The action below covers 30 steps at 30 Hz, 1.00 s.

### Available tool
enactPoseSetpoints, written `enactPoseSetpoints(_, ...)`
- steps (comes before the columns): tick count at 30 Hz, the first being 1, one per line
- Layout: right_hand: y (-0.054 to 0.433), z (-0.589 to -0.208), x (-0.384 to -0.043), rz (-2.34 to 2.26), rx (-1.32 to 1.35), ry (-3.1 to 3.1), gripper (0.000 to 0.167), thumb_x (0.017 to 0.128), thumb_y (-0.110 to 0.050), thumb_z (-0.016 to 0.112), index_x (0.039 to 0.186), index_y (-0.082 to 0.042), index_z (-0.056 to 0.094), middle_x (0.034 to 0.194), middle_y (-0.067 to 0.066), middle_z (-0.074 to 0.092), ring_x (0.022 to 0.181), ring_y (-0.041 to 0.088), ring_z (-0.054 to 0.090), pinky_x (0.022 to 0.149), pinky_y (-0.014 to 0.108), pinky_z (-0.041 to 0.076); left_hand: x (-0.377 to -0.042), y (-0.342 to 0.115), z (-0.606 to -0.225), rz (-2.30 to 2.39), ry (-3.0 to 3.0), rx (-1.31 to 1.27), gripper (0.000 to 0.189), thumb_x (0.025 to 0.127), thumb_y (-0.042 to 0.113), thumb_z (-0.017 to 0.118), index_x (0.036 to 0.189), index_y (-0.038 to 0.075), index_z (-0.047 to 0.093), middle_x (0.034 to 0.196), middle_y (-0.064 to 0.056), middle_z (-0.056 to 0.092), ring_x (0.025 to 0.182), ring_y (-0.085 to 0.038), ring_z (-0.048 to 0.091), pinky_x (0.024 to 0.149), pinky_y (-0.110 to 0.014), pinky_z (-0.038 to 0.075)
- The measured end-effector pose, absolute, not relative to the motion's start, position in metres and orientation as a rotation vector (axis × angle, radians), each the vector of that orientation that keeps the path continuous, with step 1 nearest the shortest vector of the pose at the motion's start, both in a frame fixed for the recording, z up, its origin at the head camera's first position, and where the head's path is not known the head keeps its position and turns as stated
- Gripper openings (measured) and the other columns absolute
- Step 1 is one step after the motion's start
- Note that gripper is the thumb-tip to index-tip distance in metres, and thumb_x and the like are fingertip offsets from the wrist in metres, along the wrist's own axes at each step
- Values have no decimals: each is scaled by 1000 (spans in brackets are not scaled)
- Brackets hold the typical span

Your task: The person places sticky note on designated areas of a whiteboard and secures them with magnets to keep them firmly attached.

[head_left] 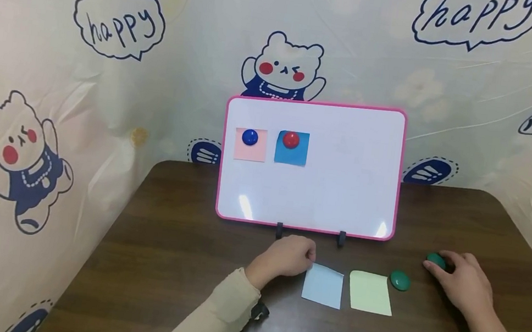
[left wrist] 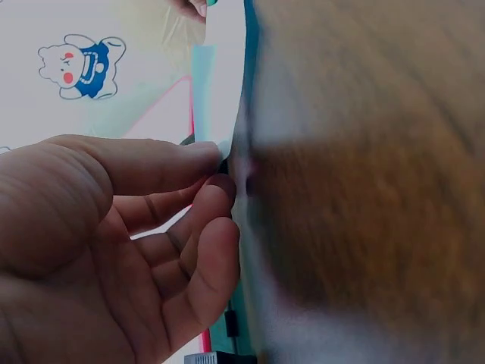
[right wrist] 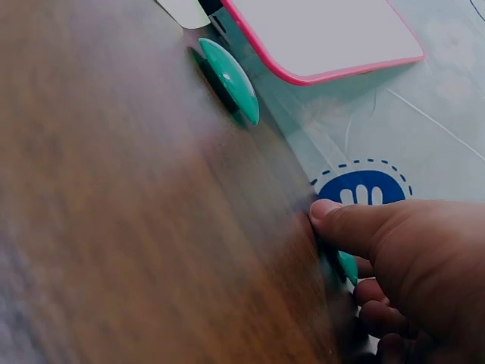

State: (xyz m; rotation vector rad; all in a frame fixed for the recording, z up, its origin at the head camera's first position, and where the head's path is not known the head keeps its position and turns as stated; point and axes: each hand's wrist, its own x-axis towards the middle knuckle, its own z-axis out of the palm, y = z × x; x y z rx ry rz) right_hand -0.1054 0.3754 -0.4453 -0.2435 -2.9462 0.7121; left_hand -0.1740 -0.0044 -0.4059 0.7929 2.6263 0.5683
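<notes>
My left hand [head_left: 289, 254] pinches the upper left corner of a light blue sticky note [head_left: 323, 287] between thumb and fingertip. In the left wrist view the thumb [left wrist: 163, 163] meets the paper's edge. Farther right, my right hand [head_left: 468, 285] holds a round green magnet [head_left: 436, 259] with thumb and fingers; the right wrist view shows only a sliver of this magnet [right wrist: 348, 267] behind the thumb. Between the hands lie a pale green sticky note [head_left: 371, 293] and a second green magnet [head_left: 400, 280], which sits by the note's upper right corner.
A pink-framed whiteboard [head_left: 344, 181] stands at the back of the brown table [head_left: 154, 263] on black feet [head_left: 341, 239]. On it, a blue magnet [head_left: 249, 137] sits over a pink note [head_left: 250, 153], and a red magnet [head_left: 291, 140] over a blue note [head_left: 291, 157]. A printed curtain [head_left: 197, 80] hangs behind.
</notes>
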Motion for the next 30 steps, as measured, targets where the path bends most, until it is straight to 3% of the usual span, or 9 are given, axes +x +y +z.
enactPoseSetpoints(10, 375, -443, -104, 720, -156, -2921, 63, 96, -38, 70, 123, 17, 55, 111, 35, 51, 101, 48, 50, 81, 64, 41, -176, -9, -403, 663, 2619, 747, 9, 98, 15, 64, 90, 16, 68, 79, 7, 59, 71, -12, 55, 66, -28, 49)
enactPoseSetpoints(18, 370, -435, -101, 689, -180, -2944, 54, 97, -31, 69, 114, 19, 57, 103, 35, 55, 96, 49, 52, 78, 64, 42, -180, -11, -400, 715, 2636, 750, 9, 97, 14, 66, 89, 15, 69, 79, 8, 60, 71, -12, 55, 67, -28, 49)
enactPoseSetpoints(30, 369, -442, -98, 726, -190, -2850, 47, 92, -19, 69, 117, 19, 55, 105, 35, 55, 94, 47, 53, 80, 63, 39, -183, -18, -395, 830, 2610, 718, 5, 97, 15, 68, 92, 16, 69, 85, 8, 62, 78, -12, 57, 75, -31, 52)
